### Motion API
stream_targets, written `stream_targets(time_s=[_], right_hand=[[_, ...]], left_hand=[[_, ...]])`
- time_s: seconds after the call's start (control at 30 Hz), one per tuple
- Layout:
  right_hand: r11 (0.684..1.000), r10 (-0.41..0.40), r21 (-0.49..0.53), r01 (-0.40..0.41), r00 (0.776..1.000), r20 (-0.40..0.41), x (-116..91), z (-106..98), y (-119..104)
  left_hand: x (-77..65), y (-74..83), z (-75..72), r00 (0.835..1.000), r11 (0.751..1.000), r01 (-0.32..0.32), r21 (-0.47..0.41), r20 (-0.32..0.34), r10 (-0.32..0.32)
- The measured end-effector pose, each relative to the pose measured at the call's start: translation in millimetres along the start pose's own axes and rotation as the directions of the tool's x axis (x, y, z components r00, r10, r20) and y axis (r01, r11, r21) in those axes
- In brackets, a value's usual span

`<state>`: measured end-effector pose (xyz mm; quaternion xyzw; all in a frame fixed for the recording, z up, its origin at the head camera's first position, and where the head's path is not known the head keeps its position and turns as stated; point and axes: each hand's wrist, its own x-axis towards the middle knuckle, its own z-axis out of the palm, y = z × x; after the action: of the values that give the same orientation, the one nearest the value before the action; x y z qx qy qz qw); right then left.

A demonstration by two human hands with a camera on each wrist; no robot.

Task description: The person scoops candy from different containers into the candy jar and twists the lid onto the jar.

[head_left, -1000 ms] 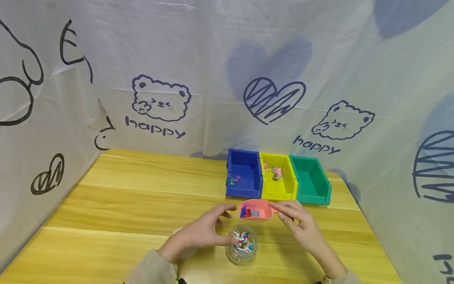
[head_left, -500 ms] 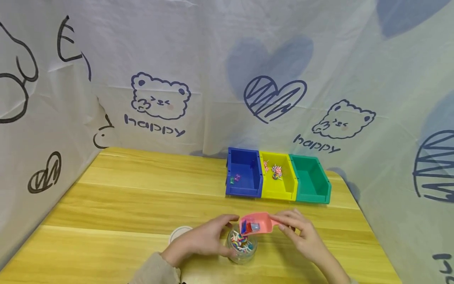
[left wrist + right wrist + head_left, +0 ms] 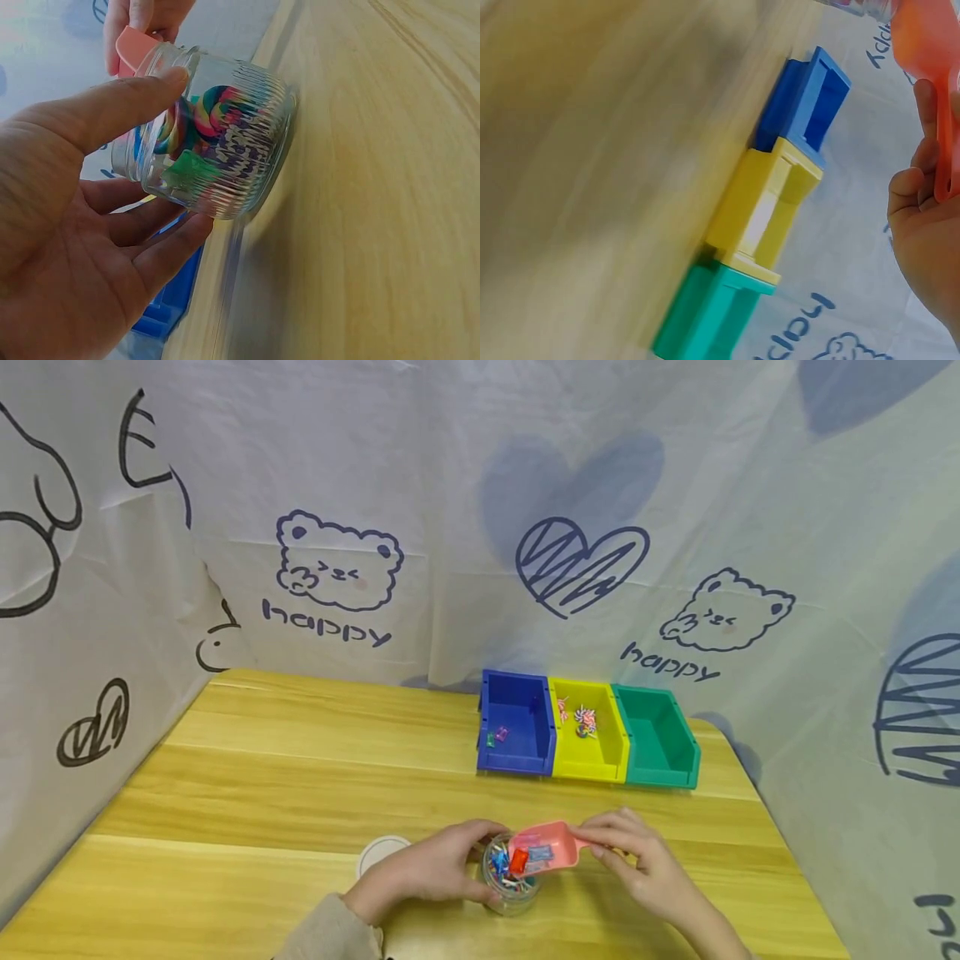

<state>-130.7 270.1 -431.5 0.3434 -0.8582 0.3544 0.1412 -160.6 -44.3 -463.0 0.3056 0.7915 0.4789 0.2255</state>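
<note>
My left hand (image 3: 438,864) holds a ribbed glass jar (image 3: 251,161) standing on the table, thumb at the rim and fingers along the far side. Inside the jar are swirled lollipops (image 3: 214,109) and a green piece (image 3: 191,169). With my right hand (image 3: 637,860) I pinch the handle of a pink scoop (image 3: 561,837), its lip tipped down over the jar's mouth. A red translucent piece (image 3: 518,861) lies at the lip, and a pale blue one (image 3: 540,853) sits behind it. A blue piece (image 3: 500,862) shows in the jar's mouth.
Behind the hands stand joined bins: a blue bin (image 3: 525,702) with small green and purple pieces, a yellow bin (image 3: 603,764) with several lollipops, and a green bin (image 3: 656,735). A white round lid (image 3: 378,850) lies beside my left wrist. A printed cloth (image 3: 465,568) hangs behind the table.
The scoop has come down toward me and tilted over the jar. A blue piece has slid from it into the jar. My left hand has closed round the jar.
</note>
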Motion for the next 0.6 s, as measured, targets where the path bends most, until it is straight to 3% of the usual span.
stream_targets(time_s=[0.27, 0.6], right_hand=[[0.990, -0.043, -0.133, 0.050, 0.998, 0.056, 5.4, -8.8, -11.7], [0.954, -0.084, -0.276, 0.117, 0.988, 0.129, 12.7, -17.4, -22.3]], left_hand=[[1.2, -2.3, 0.2, 1.000, 1.000, -0.005, 0.000, 0.002, 0.005], [1.9, -1.5, 0.1, 1.000, 1.000, -0.004, -0.009, 0.007, 0.004]])
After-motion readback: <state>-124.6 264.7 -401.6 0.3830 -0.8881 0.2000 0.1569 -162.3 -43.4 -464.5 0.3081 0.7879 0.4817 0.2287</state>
